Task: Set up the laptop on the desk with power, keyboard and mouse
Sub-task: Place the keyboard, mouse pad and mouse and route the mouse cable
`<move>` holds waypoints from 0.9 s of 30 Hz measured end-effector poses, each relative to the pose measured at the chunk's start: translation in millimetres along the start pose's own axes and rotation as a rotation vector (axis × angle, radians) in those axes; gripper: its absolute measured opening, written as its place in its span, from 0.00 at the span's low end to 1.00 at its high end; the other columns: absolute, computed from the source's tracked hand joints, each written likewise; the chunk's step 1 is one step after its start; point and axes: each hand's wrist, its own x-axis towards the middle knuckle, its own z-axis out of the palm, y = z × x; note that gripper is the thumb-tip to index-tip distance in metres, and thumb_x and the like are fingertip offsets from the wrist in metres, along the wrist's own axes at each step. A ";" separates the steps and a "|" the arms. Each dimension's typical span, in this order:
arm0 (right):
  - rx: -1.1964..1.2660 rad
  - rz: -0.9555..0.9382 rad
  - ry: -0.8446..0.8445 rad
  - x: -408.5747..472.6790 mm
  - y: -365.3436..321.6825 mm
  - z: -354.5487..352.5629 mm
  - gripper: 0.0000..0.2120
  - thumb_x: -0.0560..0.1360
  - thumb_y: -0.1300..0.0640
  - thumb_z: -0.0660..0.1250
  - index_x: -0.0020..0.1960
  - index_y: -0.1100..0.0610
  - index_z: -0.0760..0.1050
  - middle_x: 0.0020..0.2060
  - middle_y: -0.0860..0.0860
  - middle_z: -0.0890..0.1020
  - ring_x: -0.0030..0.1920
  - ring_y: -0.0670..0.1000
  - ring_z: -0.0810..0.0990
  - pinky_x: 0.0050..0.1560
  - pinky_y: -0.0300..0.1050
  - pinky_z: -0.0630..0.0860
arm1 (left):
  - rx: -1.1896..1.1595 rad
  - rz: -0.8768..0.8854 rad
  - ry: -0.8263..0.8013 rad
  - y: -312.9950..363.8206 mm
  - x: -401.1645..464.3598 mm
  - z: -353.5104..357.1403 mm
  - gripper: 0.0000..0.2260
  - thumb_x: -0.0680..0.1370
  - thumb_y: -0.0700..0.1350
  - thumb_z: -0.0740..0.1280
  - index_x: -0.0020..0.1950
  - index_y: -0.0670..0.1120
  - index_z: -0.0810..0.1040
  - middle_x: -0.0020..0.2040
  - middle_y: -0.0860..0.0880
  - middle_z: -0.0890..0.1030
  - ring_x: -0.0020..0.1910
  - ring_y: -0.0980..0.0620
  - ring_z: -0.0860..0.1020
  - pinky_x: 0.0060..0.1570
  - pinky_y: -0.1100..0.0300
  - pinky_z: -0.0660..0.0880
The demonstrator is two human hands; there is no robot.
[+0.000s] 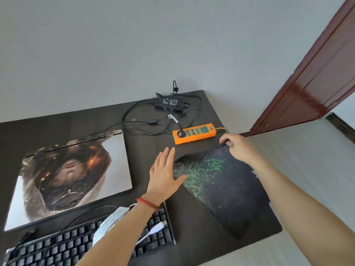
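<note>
Closed picture-lidded laptop (71,175) flat behind black keyboard (80,244)

On your surface (192,217) the closed laptop (76,175) lies at centre left of the frame, the keyboard (63,244) below it at lower left. The mouse pad (226,189) sits at centre right, the power strip (194,133) just above it. The power adapter (169,103) and its tangled cables (138,123) lie higher still, against the wall (134,45).
</note>
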 end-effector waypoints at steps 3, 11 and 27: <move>-0.176 -0.088 -0.244 24.3 -1.0 4.2 0.14 0.77 0.62 0.56 0.57 0.50 0.75 0.58 0.55 0.78 0.56 0.59 0.76 0.51 0.50 0.72 | -0.241 -0.089 -0.153 29.6 21.0 12.2 0.37 0.72 0.55 0.67 0.75 0.54 0.50 0.72 0.52 0.64 0.69 0.47 0.65 0.66 0.46 0.66; -0.064 -0.175 -0.136 30.7 5.1 81.9 0.12 0.78 0.55 0.60 0.60 0.53 0.73 0.55 0.52 0.81 0.55 0.57 0.77 0.54 0.50 0.69 | -0.196 -0.438 -0.092 20.9 32.5 53.9 0.06 0.77 0.46 0.61 0.41 0.46 0.72 0.41 0.46 0.80 0.46 0.42 0.78 0.43 0.53 0.74; -0.470 0.067 -0.150 -15.4 100.2 124.6 0.30 0.76 0.38 0.50 0.74 0.44 0.46 0.76 0.55 0.51 0.75 0.63 0.47 0.66 0.73 0.52 | 0.052 -0.652 -0.042 -20.8 56.4 60.7 0.11 0.78 0.43 0.59 0.59 0.42 0.69 0.53 0.38 0.77 0.52 0.39 0.76 0.53 0.48 0.73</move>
